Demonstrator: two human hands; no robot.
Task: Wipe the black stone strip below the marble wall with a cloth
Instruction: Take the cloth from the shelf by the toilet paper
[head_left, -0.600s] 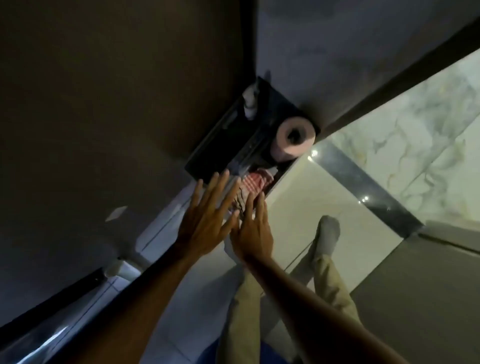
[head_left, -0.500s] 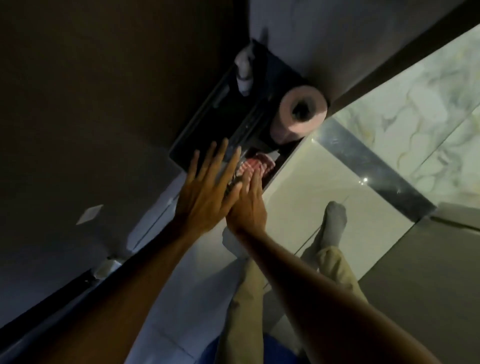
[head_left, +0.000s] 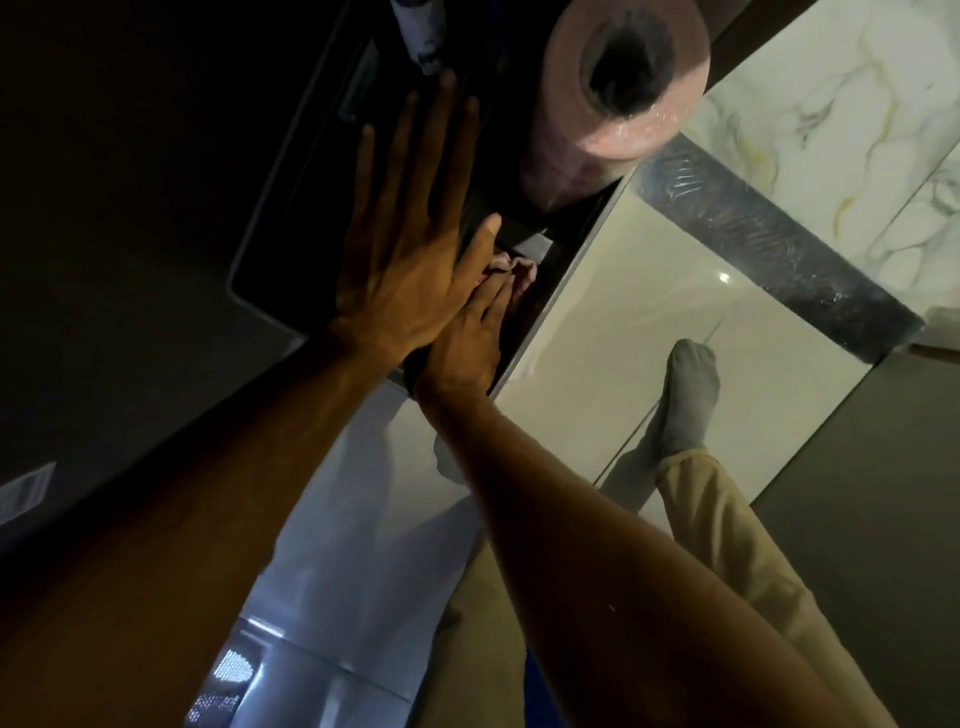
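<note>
A pink and white checked cloth (head_left: 522, 270) lies bunched in a black recessed box (head_left: 291, 208) on the dark wall. My right hand (head_left: 467, 343) reaches into the box, its straight fingertips touching the cloth; its thumb is hidden under my other hand. My left hand (head_left: 410, 260) lies flat on the box's black panel with fingers spread, holding nothing. The black stone strip (head_left: 769, 244) runs diagonally at the right, below the white marble wall (head_left: 831, 119), well away from both hands.
A pink toilet roll (head_left: 613, 104) hangs in the box just above the cloth. A white bottle (head_left: 421, 31) stands at the top edge. Glossy cream floor tiles (head_left: 597, 322) lie below, with my grey-socked foot (head_left: 691, 395) and beige trouser legs.
The view has moved in closer to the box. My right hand has pushed further in and now touches the cloth. My left hand has slid up onto the black panel.
</note>
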